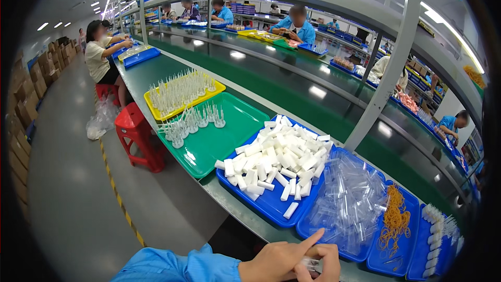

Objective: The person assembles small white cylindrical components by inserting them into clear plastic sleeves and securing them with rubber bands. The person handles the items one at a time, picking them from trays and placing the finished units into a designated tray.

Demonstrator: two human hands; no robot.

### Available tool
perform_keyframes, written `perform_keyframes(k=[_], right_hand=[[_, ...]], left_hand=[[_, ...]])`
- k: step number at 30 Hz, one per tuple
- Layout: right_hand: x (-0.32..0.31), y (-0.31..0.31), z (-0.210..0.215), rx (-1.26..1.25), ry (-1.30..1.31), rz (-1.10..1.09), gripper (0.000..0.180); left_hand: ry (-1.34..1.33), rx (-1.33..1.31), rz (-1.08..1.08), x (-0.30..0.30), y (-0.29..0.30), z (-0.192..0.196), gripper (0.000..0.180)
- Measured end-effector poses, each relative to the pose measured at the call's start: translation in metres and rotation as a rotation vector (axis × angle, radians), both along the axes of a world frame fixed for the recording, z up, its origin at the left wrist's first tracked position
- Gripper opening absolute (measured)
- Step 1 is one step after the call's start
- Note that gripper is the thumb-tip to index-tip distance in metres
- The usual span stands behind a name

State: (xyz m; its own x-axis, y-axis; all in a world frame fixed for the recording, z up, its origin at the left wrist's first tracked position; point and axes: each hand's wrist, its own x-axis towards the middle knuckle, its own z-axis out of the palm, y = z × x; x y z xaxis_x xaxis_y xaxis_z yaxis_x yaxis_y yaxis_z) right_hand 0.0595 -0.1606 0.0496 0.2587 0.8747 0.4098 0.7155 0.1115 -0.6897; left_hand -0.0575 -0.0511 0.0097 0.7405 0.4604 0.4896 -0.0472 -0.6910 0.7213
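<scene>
My left hand point(274, 260), in a blue sleeve, is at the table's near edge, close to my right hand point(330, 262). Between the fingers of both is a small clear-and-white piece point(312, 265), mostly covered, so its kind does not show. The left forefinger points up and outward; the other fingers are curled. Just beyond my hands, a blue tray point(308, 232) holds a heap of clear plastic tubes point(347, 198). To its left, white foam-like blocks point(276, 154) are piled on another blue tray point(282, 220).
Orange rubber bands point(395, 216) and tweezers point(392, 260) share a blue tray; white spiky parts point(434, 240) fill the one at right. Farther left are a green tray point(240, 120) and yellow tray point(156, 113) with upright spiky parts. A metal post point(383, 73) rises behind. Co-workers sit along the lines.
</scene>
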Motion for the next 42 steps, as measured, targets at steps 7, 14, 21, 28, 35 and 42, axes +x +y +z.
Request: perform_keyframes(k=[7,14,21,28,35,42], right_hand=[[0.016,-0.015,-0.015,0.174,-0.385,0.074,0.089],[0.034,-0.025,-0.020,0.335,-0.217,0.117,0.089],[0.029,-0.028,-0.015,0.112,0.033,0.049,0.081],[0.042,-0.043,-0.025,-0.058,0.297,0.097,0.089],[0.038,-0.042,-0.019,0.014,0.182,0.056,0.076],[0.042,-0.040,-0.031,-0.050,0.365,0.066,0.086]], left_hand=[[-0.087,-1.221,-0.370,0.012,-0.005,-0.007,0.042],[-0.014,-1.326,-0.718,0.007,-0.002,0.011,0.037],[-0.011,-1.152,-0.573,0.004,-0.006,0.001,0.059],[-0.041,-0.342,-0.323,-0.014,0.008,0.014,0.087],[-0.054,-0.341,-0.259,-0.015,0.006,0.020,0.076],[-0.082,-0.633,-0.280,-0.008,0.001,0.007,0.077]])
